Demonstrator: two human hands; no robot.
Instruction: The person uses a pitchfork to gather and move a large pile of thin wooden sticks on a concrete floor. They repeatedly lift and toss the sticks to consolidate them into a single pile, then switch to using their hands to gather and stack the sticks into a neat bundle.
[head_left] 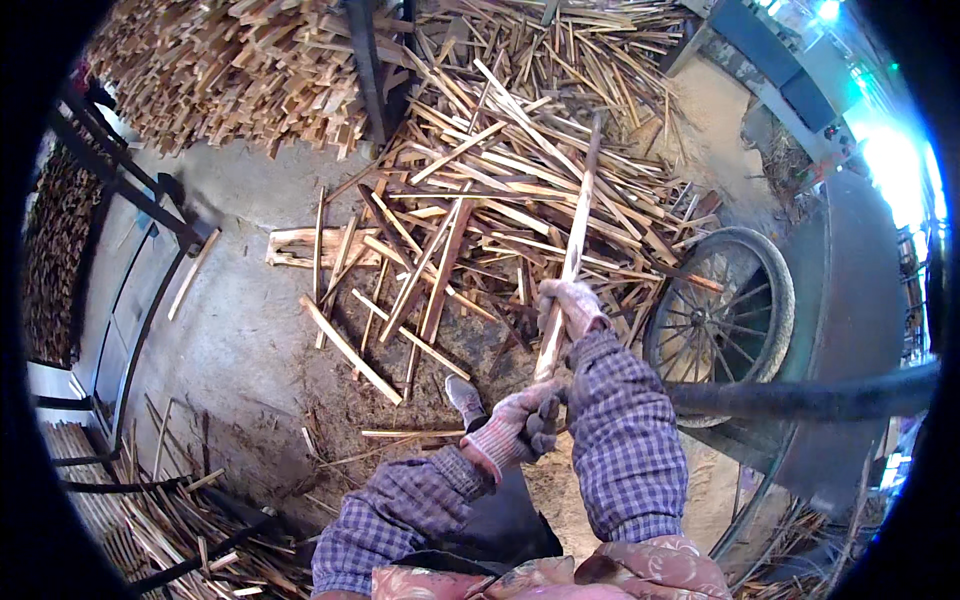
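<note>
Bluish-white glare [895, 180] bursts in beyond the far right corner of the floor [245, 290], bleaching detail over there; across its left side I see softer, duller light. Toward the black round rim, straight lines bow.

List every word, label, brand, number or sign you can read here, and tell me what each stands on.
None can be read.
Wooden strip in the right hand: no lettering visible.
Checked sleeves: pattern only, no words.
Blue-grey machine at the upper right: any marks are too small and blurred to read.
</note>
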